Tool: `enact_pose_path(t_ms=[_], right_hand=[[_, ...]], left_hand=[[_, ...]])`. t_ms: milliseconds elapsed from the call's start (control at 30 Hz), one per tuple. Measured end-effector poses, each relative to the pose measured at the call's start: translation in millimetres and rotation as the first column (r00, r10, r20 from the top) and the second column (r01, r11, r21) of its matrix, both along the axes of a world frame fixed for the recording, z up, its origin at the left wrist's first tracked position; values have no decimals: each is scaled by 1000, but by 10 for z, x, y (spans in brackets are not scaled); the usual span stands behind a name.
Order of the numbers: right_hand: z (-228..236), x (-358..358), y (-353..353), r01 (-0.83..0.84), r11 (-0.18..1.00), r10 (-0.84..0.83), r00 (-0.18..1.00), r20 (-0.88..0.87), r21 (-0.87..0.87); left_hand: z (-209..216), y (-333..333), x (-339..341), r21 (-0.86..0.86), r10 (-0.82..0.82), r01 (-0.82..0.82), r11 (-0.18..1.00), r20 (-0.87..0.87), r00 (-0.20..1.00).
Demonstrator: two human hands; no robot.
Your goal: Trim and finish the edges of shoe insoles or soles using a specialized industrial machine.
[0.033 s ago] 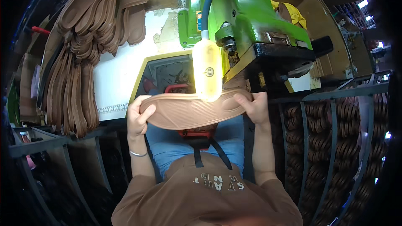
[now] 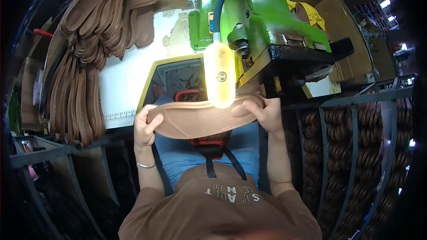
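Observation:
A brown shoe sole [image 2: 200,120] with fine ridges on its face is stretched between my hands, above my lap. My left hand [image 2: 146,126] grips its left end, thumb on the face and fingers behind. At the other end my right hand [image 2: 268,114] pinches the rim, with the thumb pressed on the oval hollow. Over the sole's upper edge hangs a glowing yellow-white lamp [image 2: 220,73] on a blue cable, covering a bit of that edge. The fingers behind the sole are hidden.
Stacked brown soles [image 2: 78,102] fill the left of the white table [image 2: 122,84]. A green machine [image 2: 280,13] with a black head stands ahead to the right. Racks [image 2: 353,151] of brown soles line the right side; a dark metal rack [image 2: 71,164] is at the left.
The sole has shifted very slightly to the left, its right end a touch lower. Both hands moved with it and kept their grip.

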State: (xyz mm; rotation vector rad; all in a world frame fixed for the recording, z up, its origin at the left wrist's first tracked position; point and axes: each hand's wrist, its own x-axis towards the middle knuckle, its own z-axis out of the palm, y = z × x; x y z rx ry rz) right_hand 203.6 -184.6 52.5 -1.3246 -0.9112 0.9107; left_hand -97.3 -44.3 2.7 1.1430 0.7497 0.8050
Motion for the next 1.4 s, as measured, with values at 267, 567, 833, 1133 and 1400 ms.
enact_pose_path(t_ms=[267, 567, 833, 1133, 1400], right_hand=[[-7, -225, 257, 51, 994, -47, 998, -42, 96], [-220, 48, -208, 354, 890, -386, 920, 62, 286], [-194, 289, -372, 465, 866, -473, 881, 3, 186], [-72, -126, -195, 291, 956, -281, 945, -170, 37], [-113, -317, 164, 275, 955, -252, 950, -186, 112]], left_hand=[[-419, -737, -75, -173, -356, 316, 933, -308, 882], [150, -607, 841, 521, -52, 243, 818, -353, 934], [725, -136, 1202, 822, 10, 315, 474, -363, 932], [681, -40, 629, 597, -40, 310, 740, -421, 906], [-227, -747, 399, 146, -92, 116, 982, -162, 982]])
